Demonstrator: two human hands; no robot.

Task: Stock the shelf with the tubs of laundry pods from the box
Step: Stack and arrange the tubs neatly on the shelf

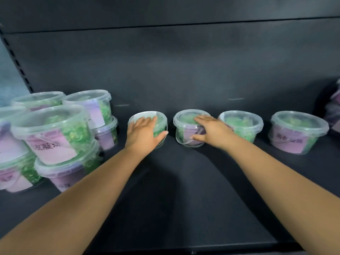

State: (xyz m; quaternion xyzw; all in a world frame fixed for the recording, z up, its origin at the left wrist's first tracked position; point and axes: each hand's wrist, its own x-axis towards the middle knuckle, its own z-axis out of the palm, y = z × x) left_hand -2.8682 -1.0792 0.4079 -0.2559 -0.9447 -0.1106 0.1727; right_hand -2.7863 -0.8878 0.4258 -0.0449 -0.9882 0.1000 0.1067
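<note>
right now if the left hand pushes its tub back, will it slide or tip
Probably slides: the tub is squat, flat on the smooth shelf. Its thin clear plastic may flex under a hard grip. With the left hand pressing on top, tipping seems unlikely.

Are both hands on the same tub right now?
No, the left hand holds one tub, while the right hand holds the neighbouring tub just to its right.

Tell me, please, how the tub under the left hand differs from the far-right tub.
The gripped tub is held by the left hand; the far-right tub stands untouched. The far-right tub shows a purple label; the gripped tub shows mostly green pods. Both are clear, lidded and upright on the shelf.
</note>
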